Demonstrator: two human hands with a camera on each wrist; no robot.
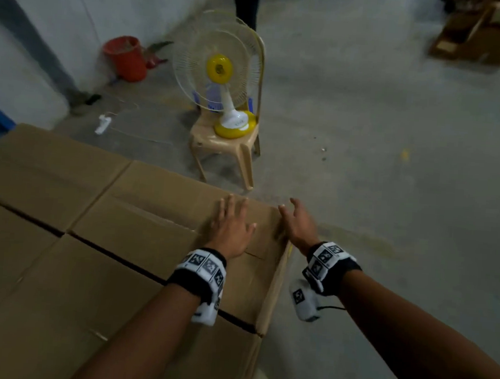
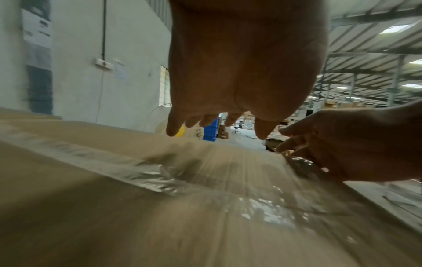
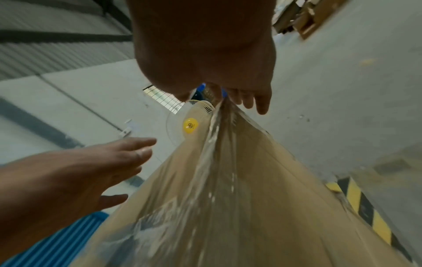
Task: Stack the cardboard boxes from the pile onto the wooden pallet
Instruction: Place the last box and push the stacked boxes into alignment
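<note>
Several brown cardboard boxes stand packed together at the lower left of the head view. On the far right box (image 1: 158, 212) my left hand (image 1: 231, 226) lies flat with straight fingers, near its far edge. My right hand (image 1: 296, 225) is at that box's far right corner, fingers spread and holding nothing. In the left wrist view my left hand (image 2: 239, 81) hangs just over the taped box top (image 2: 137, 207), with my right hand (image 2: 356, 146) at the box's right edge. The right wrist view shows my right hand (image 3: 205, 54) over the taped box edge (image 3: 228, 198) and my left hand (image 3: 91, 171) beside it. No pallet is in view.
A table fan (image 1: 221, 69) stands on a beige plastic chair (image 1: 225, 146) just beyond the boxes. A red bucket (image 1: 126, 58) and a white power strip (image 1: 102, 124) lie by the wall. An opened carton (image 1: 478, 36) sits far right. A person's legs (image 1: 245, 2) stand behind the fan.
</note>
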